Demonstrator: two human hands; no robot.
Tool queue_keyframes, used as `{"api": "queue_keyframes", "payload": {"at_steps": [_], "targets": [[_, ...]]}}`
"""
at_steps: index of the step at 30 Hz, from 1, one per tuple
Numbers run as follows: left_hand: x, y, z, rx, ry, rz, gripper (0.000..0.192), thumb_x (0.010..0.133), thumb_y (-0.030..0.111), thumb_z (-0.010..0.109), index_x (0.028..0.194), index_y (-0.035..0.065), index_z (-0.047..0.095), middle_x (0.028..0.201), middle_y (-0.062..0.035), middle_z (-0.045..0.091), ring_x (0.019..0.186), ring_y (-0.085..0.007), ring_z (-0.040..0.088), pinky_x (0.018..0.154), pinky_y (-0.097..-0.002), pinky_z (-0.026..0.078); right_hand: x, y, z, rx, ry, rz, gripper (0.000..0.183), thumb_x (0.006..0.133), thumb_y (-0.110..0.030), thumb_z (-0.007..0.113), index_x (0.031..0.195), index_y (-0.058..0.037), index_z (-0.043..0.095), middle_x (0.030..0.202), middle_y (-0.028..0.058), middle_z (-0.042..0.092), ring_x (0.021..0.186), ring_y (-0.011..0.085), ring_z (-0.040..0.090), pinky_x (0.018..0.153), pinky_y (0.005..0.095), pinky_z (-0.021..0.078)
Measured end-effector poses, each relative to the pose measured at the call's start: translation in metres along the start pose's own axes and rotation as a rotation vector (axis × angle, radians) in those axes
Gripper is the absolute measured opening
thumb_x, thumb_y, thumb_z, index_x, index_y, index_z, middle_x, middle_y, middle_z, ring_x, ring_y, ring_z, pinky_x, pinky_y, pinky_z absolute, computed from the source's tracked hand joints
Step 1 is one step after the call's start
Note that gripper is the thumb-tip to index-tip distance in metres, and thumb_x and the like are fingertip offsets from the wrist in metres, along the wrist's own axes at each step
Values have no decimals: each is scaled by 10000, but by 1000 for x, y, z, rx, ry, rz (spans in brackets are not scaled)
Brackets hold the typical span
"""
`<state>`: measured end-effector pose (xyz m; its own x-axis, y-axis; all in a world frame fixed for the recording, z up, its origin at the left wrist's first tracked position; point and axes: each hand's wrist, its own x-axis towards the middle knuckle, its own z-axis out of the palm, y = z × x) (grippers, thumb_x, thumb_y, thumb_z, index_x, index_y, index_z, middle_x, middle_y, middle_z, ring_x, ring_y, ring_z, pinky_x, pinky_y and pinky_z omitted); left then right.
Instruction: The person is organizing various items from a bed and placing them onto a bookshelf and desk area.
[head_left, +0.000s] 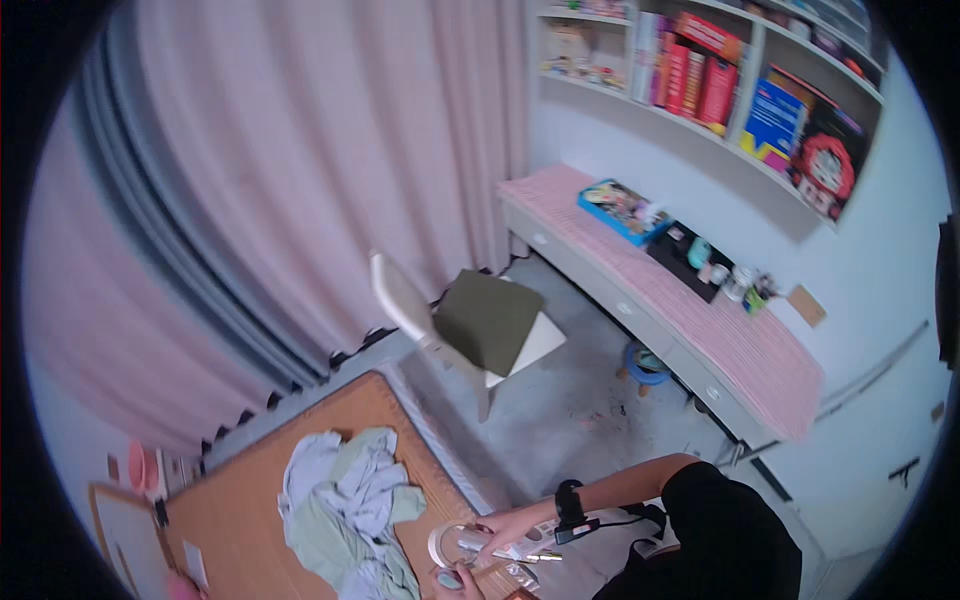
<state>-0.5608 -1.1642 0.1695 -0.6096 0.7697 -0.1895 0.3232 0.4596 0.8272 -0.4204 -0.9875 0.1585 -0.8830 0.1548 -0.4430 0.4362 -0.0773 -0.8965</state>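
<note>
At the bottom centre, my right hand (511, 527) reaches down, its fingers on a small pale item above the bed mat; a black band circles the wrist. Close below it, my left hand (459, 585) holds a small rounded pale-green object (450, 579), whose kind I cannot tell. A white ring-shaped object (436, 546) lies at the fingers of both hands. Slim pens or tubes (544, 557) and a clear plastic packet (523, 576) lie just right of my hands. A crumpled pale green and lavender cloth (352, 510) is spread on the brown mat (240, 517) to the left.
A white chair with a dark green cushion (487, 315) stands beyond the bed. Along the right wall runs a desk with a pink cover (675, 300), holding a blue tray (611, 219) and a black mat (679, 262). Bookshelves (675, 112) hang above. A blue stool (646, 365) is beneath the desk.
</note>
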Motion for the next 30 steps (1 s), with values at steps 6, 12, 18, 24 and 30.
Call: {"api": "queue_keyframes", "payload": {"at_steps": [6,12,18,24,30], "targets": [[12,86,48,65,-104,342,214,838,170,582,817,-42,560,850,-250,575,767,-323,543,705,-380,428,-131,30,-30,305,349,82,691,730,-557,630,1103,2,466,891,64,506,774,131,495,608,258,398],[-19,168,81,114,-152,358,222,838,184,590,780,-30,587,658,-152,616,611,-235,589,589,-332,454,-290,88,-48,764,621,-89,395,876,-463,482,955,-77,508,809,-15,510,660,49,464,546,191,377],[-6,158,101,258,-177,355,360,841,225,597,1073,-47,560,963,-198,624,876,-248,592,763,-344,451,-395,176,-36,1333,1117,-455,348,913,-424,431,927,-84,504,828,25,565,678,133,567,656,272,496],[45,175,143,-108,-186,545,151,793,44,593,865,-6,471,645,-49,537,556,-107,493,518,-240,408,-461,234,-21,1680,1433,-744,430,827,-463,546,958,-56,495,786,85,592,646,192,606,533,310,532],[87,232,205,-23,-296,557,200,755,73,635,872,-8,494,651,-41,540,597,-84,477,534,-249,396,-470,227,-23,1851,1539,-837,402,829,-456,514,949,-73,501,800,83,613,574,163,599,388,293,467]]}}
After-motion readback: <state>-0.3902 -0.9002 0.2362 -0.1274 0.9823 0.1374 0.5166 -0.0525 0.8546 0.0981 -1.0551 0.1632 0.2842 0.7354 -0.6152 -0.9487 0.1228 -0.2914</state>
